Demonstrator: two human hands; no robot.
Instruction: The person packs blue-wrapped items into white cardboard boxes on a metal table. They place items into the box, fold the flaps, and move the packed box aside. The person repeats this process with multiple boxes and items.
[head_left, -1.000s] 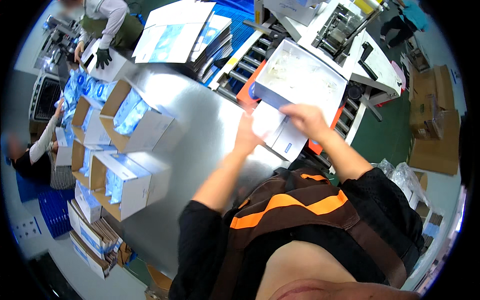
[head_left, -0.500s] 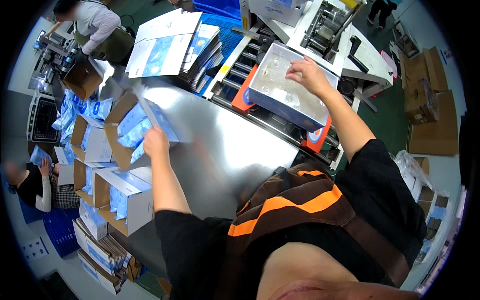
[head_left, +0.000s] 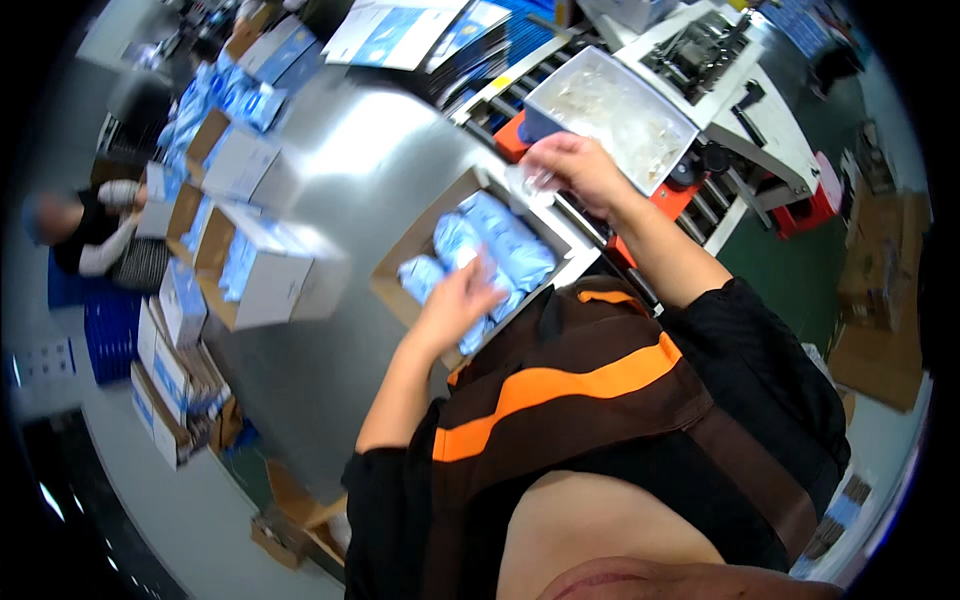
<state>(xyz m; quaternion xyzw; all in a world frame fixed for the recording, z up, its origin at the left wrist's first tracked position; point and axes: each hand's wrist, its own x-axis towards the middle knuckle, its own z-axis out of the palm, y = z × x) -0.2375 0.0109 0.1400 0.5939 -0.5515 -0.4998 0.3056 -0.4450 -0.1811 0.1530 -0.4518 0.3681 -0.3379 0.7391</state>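
Observation:
Directly before me an open carton with brown inner walls holds several blue soft packets. My left hand is over the packets at the carton's near left side, fingers apart and somewhat blurred. Above the carton's right edge, my right hand pinches a small clear plastic piece; its exact kind is too blurred to make out. Just beyond that hand, a shallow white box with loose clear pieces in it rests on the roller conveyor.
More open cartons of blue packets line the metal table's left side. Flat printed cartons are stacked at the back. A white machine stands over the conveyor at right. One co-worker sits at far left.
A carton of blue packets has come from the left to right in front of me. My right hand has left the white box with a clear piece; my left hand is now over the packets.

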